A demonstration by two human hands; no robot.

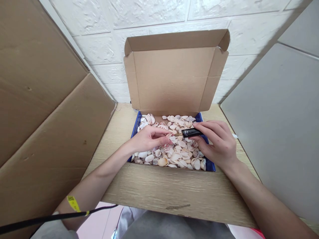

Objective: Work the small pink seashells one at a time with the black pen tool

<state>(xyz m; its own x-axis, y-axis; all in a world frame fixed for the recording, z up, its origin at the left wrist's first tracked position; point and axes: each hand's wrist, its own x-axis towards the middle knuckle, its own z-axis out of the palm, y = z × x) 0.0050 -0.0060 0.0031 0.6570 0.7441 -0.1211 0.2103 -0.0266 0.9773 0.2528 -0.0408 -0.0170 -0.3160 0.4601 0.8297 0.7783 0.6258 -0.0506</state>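
My left hand (156, 137) pinches a small patterned seashell (169, 135) between thumb and fingers, above the shell-filled box. From the right, my right hand (216, 139) grips a black cylindrical tool (190, 132) with a narrow brass-coloured tip, like a small hand drill. That tip points left and comes up close to the held shell; whether they touch I cannot tell. Below both hands lie many loose seashells (176, 156), white, cream and pinkish, in a shallow cardboard box with blue sides (210, 166).
The box's brown lid (171, 79) stands raised against the white brick-patterned wall (99, 46). Cardboard (57, 126) closes in the left side and a grey panel (279, 116) the right. A black cable (62, 216) with a yellow tag crosses the lower left, near the wooden tabletop's (174, 189) front edge.
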